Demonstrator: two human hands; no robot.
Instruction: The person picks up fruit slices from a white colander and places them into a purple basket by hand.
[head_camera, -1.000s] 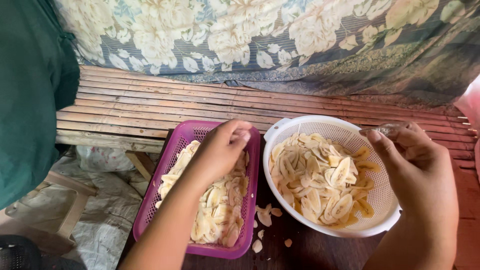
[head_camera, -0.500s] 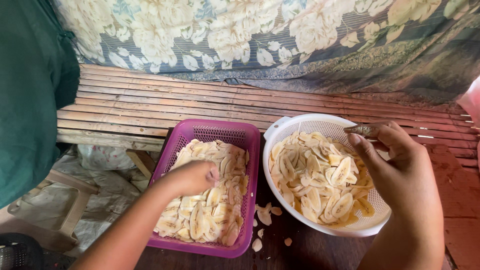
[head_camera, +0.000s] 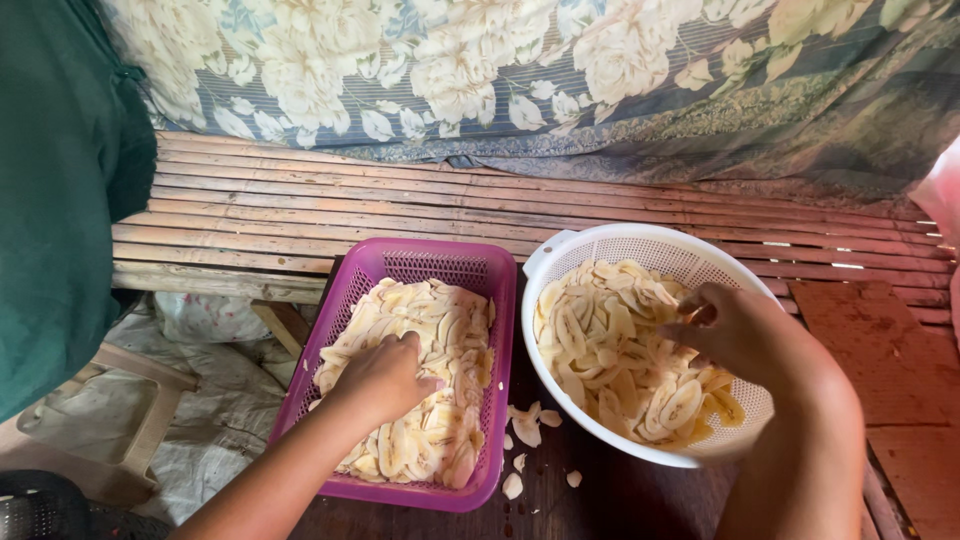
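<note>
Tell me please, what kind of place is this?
Probably a simple home or rural work spot for preparing food. A slatted bamboo bench stands before a flowered cloth, and both hands work in baskets of pale sliced fruit: a purple basket and a white round basket.

The left hand (head_camera: 385, 375) has dropped from the far rim of the purple basket (head_camera: 440, 265) down onto the pale slices (head_camera: 440, 330) inside it. The right hand (head_camera: 740, 335) has left the white colander's (head_camera: 610, 240) right rim and now presses into its slices.
</note>
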